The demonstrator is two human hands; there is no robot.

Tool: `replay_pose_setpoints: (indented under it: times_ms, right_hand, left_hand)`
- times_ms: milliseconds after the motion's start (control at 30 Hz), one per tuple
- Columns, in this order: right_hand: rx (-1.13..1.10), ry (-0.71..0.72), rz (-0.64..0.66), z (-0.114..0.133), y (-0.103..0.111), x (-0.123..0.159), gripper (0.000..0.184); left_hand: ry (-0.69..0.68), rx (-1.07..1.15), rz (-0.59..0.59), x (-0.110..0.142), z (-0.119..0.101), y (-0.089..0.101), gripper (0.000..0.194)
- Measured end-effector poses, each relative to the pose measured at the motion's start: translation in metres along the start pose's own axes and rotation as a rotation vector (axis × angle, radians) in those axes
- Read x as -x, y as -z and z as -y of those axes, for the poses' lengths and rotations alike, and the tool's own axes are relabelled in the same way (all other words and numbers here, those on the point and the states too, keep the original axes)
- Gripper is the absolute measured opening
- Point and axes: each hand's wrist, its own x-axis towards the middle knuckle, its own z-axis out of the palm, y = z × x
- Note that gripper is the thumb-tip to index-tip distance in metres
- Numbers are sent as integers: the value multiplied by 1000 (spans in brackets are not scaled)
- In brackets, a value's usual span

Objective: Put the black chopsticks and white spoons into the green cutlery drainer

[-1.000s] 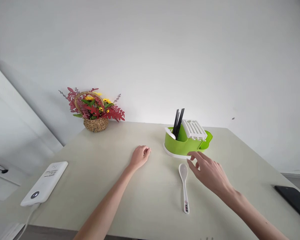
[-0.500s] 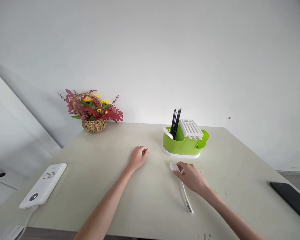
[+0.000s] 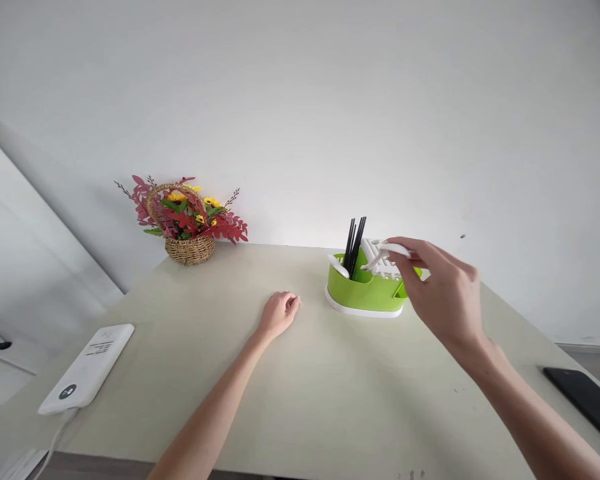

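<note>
My right hand [image 3: 447,293] is raised over the right part of the green utensil holder [image 3: 353,291], its thumb and fingers pinched on a white spoon [image 3: 396,249]. The spoon's handle points down and left, in front of the holder's white slotted rack [image 3: 371,250], which it partly covers. Black chopsticks [image 3: 355,248] stand in the left compartment, beside a white rounded piece [image 3: 339,267] leaning on the rim. My left hand [image 3: 279,313] rests on the table left of the holder, fingers curled in, with nothing seen in it.
A wicker basket [image 3: 190,251] of red and yellow flowers stands at the back left by the wall. A white device [image 3: 90,367] with a cable lies at the left. On the right edge of the table [image 3: 300,413] lies a black phone [image 3: 585,400].
My right hand has lifted the spoon off the table and carried it up and right to the holder, its handle now tipped toward the rack. My left hand has stayed put.
</note>
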Motion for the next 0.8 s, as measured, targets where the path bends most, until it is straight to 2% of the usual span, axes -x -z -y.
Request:
replay_pose_setpoints:
  times_ms: [167,300,567,800]
  right_hand:
    - [143,211,14,-25,-39,17,19]
    - [178,320,31,-34,-56,26,21]
    - [207,400,87,-48,-74,41,32]
    - [192,395,136,-54,-75,48,34]
  left_hand:
    - [1,5,-1,1,0,0,30]
    - [8,3,-7,1,0,0,29]
    - [4,-1,-1,0,-1,-1,29]
    - [14,-4,7,0,-2,-1,31]
